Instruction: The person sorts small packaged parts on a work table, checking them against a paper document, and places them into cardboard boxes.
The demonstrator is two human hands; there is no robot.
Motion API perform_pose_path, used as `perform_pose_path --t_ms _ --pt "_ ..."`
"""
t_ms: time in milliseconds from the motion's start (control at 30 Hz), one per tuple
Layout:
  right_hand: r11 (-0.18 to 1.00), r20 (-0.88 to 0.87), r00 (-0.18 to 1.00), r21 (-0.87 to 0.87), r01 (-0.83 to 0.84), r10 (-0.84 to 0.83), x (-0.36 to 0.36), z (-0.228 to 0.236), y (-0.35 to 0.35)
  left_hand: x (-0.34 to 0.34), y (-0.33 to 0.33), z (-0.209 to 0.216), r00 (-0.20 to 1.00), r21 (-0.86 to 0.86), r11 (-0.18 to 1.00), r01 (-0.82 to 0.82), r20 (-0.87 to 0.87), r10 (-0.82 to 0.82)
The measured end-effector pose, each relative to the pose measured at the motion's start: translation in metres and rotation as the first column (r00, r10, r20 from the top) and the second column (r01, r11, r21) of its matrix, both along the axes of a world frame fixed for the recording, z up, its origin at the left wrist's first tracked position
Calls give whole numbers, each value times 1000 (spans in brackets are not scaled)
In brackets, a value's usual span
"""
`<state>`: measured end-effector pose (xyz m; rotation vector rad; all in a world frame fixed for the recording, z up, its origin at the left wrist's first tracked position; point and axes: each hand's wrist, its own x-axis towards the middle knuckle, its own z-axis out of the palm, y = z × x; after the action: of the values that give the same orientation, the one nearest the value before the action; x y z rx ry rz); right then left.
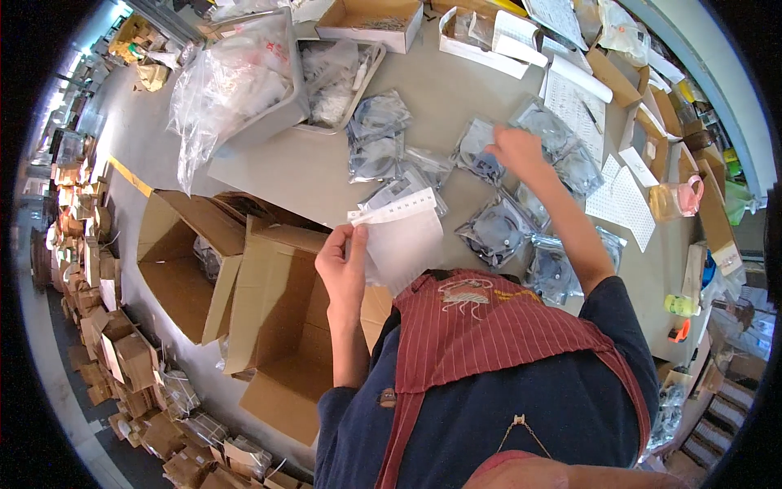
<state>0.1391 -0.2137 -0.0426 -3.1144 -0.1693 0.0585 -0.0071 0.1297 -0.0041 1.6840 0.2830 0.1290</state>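
Observation:
My left hand (pixel 340 262) pinches the edge of a white label sheet (pixel 407 240) between thumb and fingers. A row of small labels runs along the sheet's upper edge. My right hand (pixel 519 151), its fingers curled, rests at a clear plastic bag (pixel 472 145) with a dark coiled item inside. Whether anything small sits between those fingertips is hidden. Similar bags lie about it: one bag (pixel 494 231) nearer me, a stack (pixel 562 147) to the right, and another pile (pixel 377 134) to the left.
At the table's far left stand a grey bin (pixel 300 90) of plastic bags and a tray (pixel 371 69). Open cardboard boxes (pixel 273 326) stand beside the table on my left. Printed sheets (pixel 621 200), a pen (pixel 591 116) and a pink-lidded container (pixel 676 200) lie right.

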Motion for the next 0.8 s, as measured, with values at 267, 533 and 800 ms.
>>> perform_pose_path --t_ms 267,533,800 --pt "397 283 815 762 -511 506 -71 69 102 4 -17 5 995 40 995 96 -44 -94" --pt "375 -104 886 923 -83 452 -86 58 108 6 -21 15 968 -148 960 239 -34 -247" --pt "277 169 841 895 -350 514 -86 50 112 3 -27 6 990 234 965 120 41 -133"
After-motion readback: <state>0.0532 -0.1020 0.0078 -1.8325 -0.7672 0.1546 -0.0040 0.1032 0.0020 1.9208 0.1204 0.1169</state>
